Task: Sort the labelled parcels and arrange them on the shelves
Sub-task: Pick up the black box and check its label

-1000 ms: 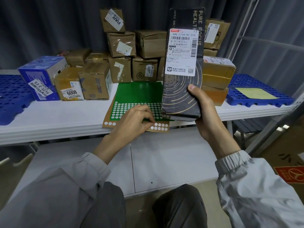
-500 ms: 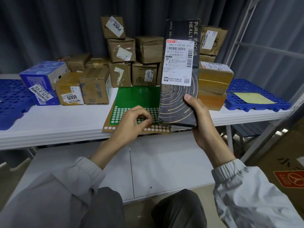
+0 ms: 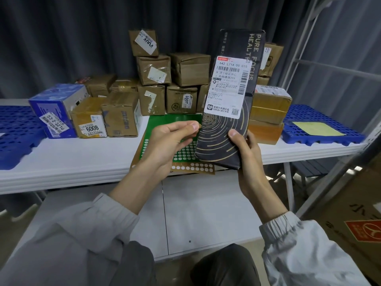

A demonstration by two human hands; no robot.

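Tall, flat black box (image 3: 226, 120) with gold rings and a white shipping label (image 3: 227, 87), upright above the table (image 3: 82, 159) edge, right hand (image 3: 246, 153) in a wrapped grip round its lower end. Left hand (image 3: 171, 141) beside it, fingertips pinched together, contents unclear. Behind, taped brown cardboard parcels (image 3: 154, 69) stacked; green sheet (image 3: 175, 120) of white round stickers lying flat.

Head camera looks forward-down, close over shelf (image 3: 82, 159).

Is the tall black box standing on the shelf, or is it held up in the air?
Held up: the right hand grips the black box upright near its bottom, above the shelf.
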